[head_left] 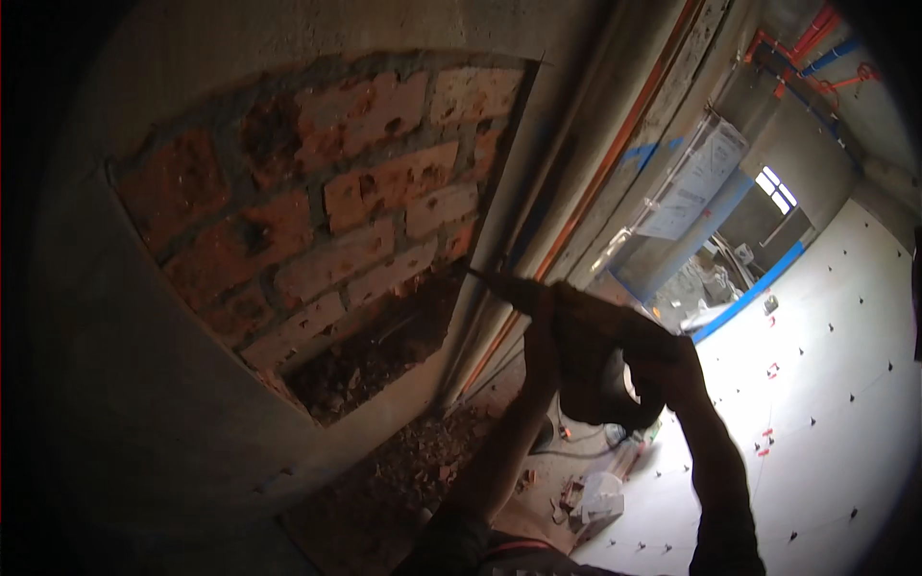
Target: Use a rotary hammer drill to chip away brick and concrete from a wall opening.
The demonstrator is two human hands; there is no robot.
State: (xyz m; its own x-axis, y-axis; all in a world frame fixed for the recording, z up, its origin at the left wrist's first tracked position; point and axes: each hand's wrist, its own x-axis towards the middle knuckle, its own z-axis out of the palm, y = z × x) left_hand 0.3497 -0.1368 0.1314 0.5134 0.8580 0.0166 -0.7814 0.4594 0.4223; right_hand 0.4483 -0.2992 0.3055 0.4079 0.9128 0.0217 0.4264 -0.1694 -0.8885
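Observation:
Held up in front of me is a dark rotary hammer drill [600, 350], mostly in silhouette. My right hand [669, 370] is closed round its rear handle. Toward the front of the body, my left hand [543, 336] wraps the tool from below. A pointed bit [492, 281] reaches left, its tip at the lower right edge of a recess cut in the plastered wall [221, 432]. Inside the recess is exposed red brickwork [389, 187] with grey mortar. Whether the tip touches the edge I cannot tell.
Broken brick rubble [370, 379] lies along the recess bottom, with more debris [413, 470] on the floor. An orange pipe [615, 154] runs along the wall's corner. To the right stands a white panel [797, 403] with dark fixings. Behind is a blue-edged opening [759, 288].

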